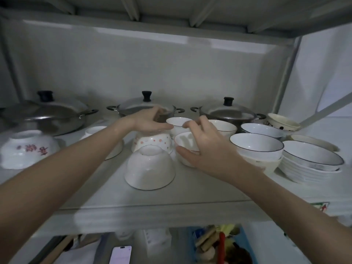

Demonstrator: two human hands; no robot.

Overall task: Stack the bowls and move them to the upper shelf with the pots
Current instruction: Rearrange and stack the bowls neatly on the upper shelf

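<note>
My right hand (203, 147) grips a small upright white bowl (185, 142), thumb on the near wall and fingers over the far rim. My left hand (148, 121) hovers in a C-shape above an upside-down dotted bowl (152, 142). Its thumb touches an upright dark-rimmed bowl (179, 121), and nothing is clearly held. An upside-down white bowl (150, 168) sits in front. Two stacks of dark-rimmed bowls (257, 147) (312, 159) stand to the right. Three lidded pots (47, 115) (144, 105) (228, 111) line the back of the shelf (152, 206).
An upside-down bowl with red characters (28, 149) sits at the far left, another (95, 130) behind my left forearm. More upright bowls (222, 126) (261, 129) (283, 121) stand before the right pot. Below the shelf lie a phone (122, 254) and a blue basket (219, 244).
</note>
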